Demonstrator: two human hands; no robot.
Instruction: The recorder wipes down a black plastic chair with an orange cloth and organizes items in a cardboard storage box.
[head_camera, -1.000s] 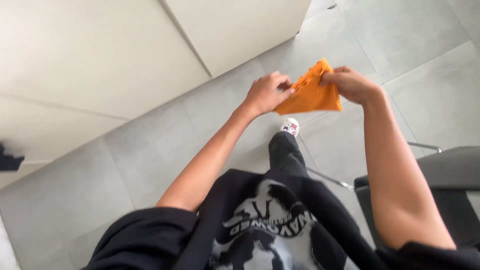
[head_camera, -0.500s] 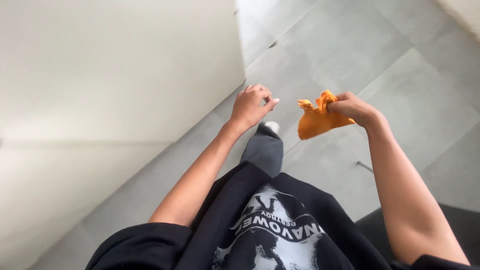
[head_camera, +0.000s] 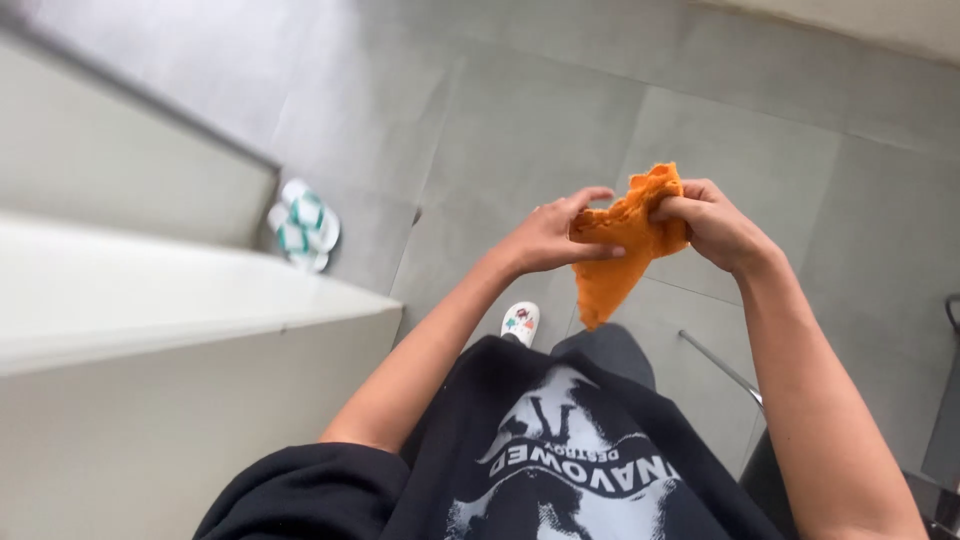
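here the grey tiled floor (head_camera: 520, 110) fills most of the view, and everything below is placed against it. a pale counter (head_camera: 150, 300) runs along the left side, standing above the floor. the person's black printed shirt (head_camera: 540, 450) takes up the bottom edge, with a dark trouser leg and a white shoe (head_camera: 520, 322) planted on the tiles below the hands. a pair of white and green sandals (head_camera: 305, 228) lies on the floor just beyond the counter's far end. a thin metal chair leg (head_camera: 720, 365) slants across the tiles at the right.

the orange cloth (head_camera: 622, 250) hangs in the air well above the floor, between both hands. the right hand (head_camera: 715, 225) has its grip clamped on the cloth's upper right part, fingers curled over the bunched top edge. the left hand (head_camera: 550, 235) has its grip closed on the cloth's left edge, thumb on top and fingers underneath. the cloth's lower corner droops free to a point below both hands, over the trouser leg.

half a second ago the left hand was apart from the cloth, empty, and only the right hand held it in a crumpled bunch. now the left hand has come back onto it and the cloth is pulled out wider. the view has also turned: the sandals and the white shoe's patterned top have come into sight.
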